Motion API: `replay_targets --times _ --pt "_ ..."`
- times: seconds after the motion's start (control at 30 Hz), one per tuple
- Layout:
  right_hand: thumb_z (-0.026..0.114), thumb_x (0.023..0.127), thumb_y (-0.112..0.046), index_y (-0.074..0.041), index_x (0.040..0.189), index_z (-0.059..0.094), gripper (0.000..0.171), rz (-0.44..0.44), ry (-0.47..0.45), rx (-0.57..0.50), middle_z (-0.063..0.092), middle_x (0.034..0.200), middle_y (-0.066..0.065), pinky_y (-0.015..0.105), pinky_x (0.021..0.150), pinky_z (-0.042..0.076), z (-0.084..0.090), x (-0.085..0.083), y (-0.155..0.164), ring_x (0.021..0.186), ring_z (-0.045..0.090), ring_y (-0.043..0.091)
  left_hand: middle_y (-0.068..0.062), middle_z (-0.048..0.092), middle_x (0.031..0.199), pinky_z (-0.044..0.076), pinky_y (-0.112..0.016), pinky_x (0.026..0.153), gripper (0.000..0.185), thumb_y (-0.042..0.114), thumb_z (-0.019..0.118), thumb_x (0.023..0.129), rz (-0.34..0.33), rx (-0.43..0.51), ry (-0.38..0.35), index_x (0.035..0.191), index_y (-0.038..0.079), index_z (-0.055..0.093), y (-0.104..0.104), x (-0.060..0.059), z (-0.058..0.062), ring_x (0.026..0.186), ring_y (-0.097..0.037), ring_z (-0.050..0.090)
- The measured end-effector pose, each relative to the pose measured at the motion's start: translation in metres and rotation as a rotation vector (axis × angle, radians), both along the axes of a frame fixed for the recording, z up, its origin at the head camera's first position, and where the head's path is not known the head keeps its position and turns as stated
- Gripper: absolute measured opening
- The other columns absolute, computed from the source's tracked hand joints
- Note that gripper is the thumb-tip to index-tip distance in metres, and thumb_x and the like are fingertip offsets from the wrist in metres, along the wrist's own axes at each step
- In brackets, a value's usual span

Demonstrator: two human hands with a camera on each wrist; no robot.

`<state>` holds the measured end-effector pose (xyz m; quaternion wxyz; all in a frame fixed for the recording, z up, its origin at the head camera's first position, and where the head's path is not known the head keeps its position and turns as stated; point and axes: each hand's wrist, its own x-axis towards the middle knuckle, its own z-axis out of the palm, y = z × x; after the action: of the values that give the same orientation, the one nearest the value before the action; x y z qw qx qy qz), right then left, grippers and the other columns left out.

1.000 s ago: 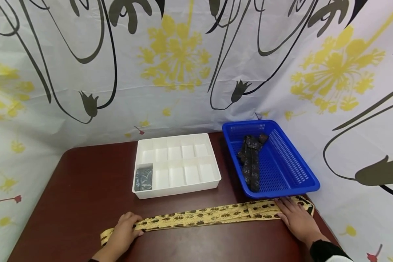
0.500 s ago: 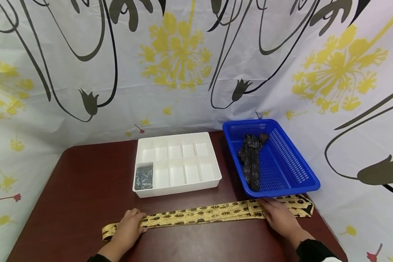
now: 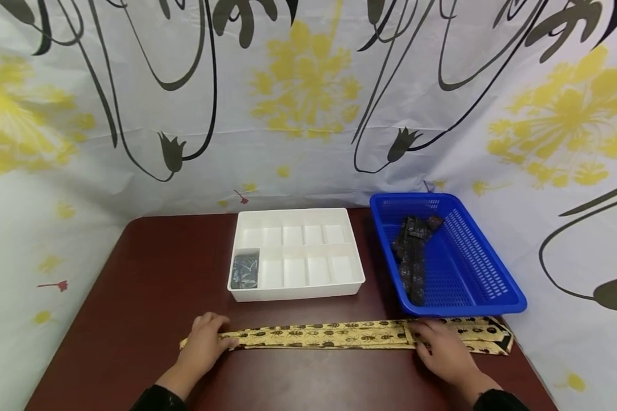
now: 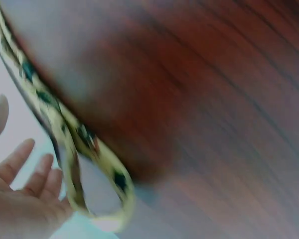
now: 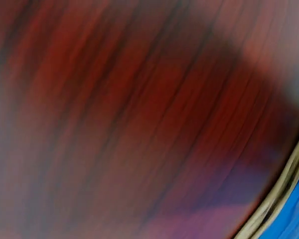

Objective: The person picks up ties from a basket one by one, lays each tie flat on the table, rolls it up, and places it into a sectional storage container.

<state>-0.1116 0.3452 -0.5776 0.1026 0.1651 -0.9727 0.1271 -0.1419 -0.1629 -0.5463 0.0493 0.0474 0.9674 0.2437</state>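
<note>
A yellow necktie point(image 3: 329, 335) with a dark insect print lies folded lengthwise across the table. My left hand point(image 3: 203, 342) is at its left end. In the left wrist view, the folded end makes a loop point(image 4: 124, 189) beside the loosely spread left fingers point(image 4: 37, 177), with the thumb held apart. Farther right, my right hand point(image 3: 444, 351) grips the tie across its width near the stitched band, fingers over the far edge and thumb at the near one. The wide pointed end extends beyond that hand. Only the tie's layered edge point(image 5: 274, 204) shows in the right wrist view.
Behind the tie stands a white divided tray point(image 3: 298, 294), with a folded dark grey patterned item point(image 3: 245, 271) in its front left compartment. The blue basket point(image 3: 493, 308) at right holds a dark patterned necktie point(image 3: 413, 257). A printed cloth point(image 3: 211, 188) hangs behind the table.
My right hand has slid left along the tie from its wide end and now curls round it. The left hand stays near the looped end. The head view has shifted slightly.
</note>
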Motion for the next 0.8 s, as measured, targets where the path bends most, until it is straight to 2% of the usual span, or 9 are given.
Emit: replay_targets --times 0.07,0.17,0.27,0.4,0.43,0.57,0.67,0.8 --pt "0.076 0.074 -0.012 -0.012 0.105 0.071 0.031 0.096 0.138 -0.013 0.066 0.102 0.003 0.043 0.075 0.053 -0.003 -0.005 -0.02 0.093 0.063 0.024 -0.022 0.055 0.117 0.045 -0.053 0.086 0.043 0.025 0.07 0.087 0.073 -0.018 -0.02 0.119 -0.004 0.061 -0.013 0.003 0.004 0.113 -0.04 0.045" --pt "0.081 0.068 -0.012 -0.014 0.095 0.072 0.029 0.241 0.306 -0.049 0.066 0.094 -0.001 0.035 0.07 0.053 -0.005 -0.015 -0.055 0.085 0.063 0.017 -0.032 0.048 0.125 0.044 -0.057 0.085 0.048 0.026 0.06 0.095 0.179 -0.031 -0.111 0.125 -0.01 0.053 -0.032 0.009 0.01 0.116 -0.048 0.04" --pt "0.083 0.068 -0.015 -0.015 0.09 0.072 0.025 0.324 0.343 -0.086 0.064 0.091 -0.003 0.032 0.07 0.052 -0.004 -0.025 -0.092 0.083 0.061 0.014 -0.037 0.047 0.121 0.045 -0.056 0.082 0.056 0.03 0.053 0.098 0.251 -0.005 -0.222 0.128 -0.016 0.045 -0.047 0.014 0.01 0.112 -0.051 0.045" --pt "0.081 0.073 -0.018 -0.015 0.094 0.074 0.023 0.407 0.304 -0.116 0.067 0.095 -0.001 0.032 0.073 0.052 -0.002 -0.03 -0.136 0.085 0.062 0.015 -0.038 0.053 0.114 0.049 -0.054 0.078 0.06 0.032 0.05 0.099 0.28 0.106 -0.281 0.128 -0.02 0.039 -0.049 0.019 0.006 0.104 -0.051 0.054" --pt "0.081 0.074 -0.019 -0.016 0.096 0.075 0.023 0.427 0.294 -0.123 0.067 0.096 -0.001 0.032 0.075 0.052 -0.003 -0.031 -0.145 0.087 0.062 0.015 -0.038 0.053 0.116 0.049 -0.053 0.078 0.06 0.03 0.049 0.099 0.287 0.142 -0.284 0.13 -0.019 0.038 -0.047 0.02 0.005 0.105 -0.051 0.054" --pt "0.08 0.075 -0.019 -0.017 0.097 0.075 0.023 0.475 0.266 -0.132 0.067 0.099 0.001 0.033 0.076 0.053 -0.004 -0.032 -0.171 0.089 0.063 0.017 -0.037 0.053 0.12 0.05 -0.053 0.079 0.051 0.02 0.052 0.098 0.296 0.224 -0.208 0.131 -0.016 0.039 -0.039 0.021 0.003 0.108 -0.05 0.054" --pt "0.08 0.075 -0.018 -0.018 0.096 0.075 0.021 0.479 0.27 -0.126 0.066 0.098 0.001 0.032 0.075 0.053 -0.007 -0.033 -0.183 0.088 0.062 0.017 -0.033 0.059 0.112 0.051 -0.049 0.073 0.044 0.013 0.055 0.096 0.314 0.234 -0.135 0.129 -0.014 0.044 -0.039 0.023 0.001 0.098 -0.045 0.059" --pt "0.079 0.076 -0.016 -0.017 0.095 0.075 0.02 0.484 0.281 -0.101 0.063 0.096 0.0 0.03 0.071 0.051 -0.012 -0.036 -0.189 0.085 0.059 0.015 -0.031 0.059 0.113 0.052 -0.047 0.072 0.04 0.011 0.059 0.094 0.34 0.234 -0.09 0.126 -0.011 0.049 -0.041 0.026 0.0 0.096 -0.043 0.06"
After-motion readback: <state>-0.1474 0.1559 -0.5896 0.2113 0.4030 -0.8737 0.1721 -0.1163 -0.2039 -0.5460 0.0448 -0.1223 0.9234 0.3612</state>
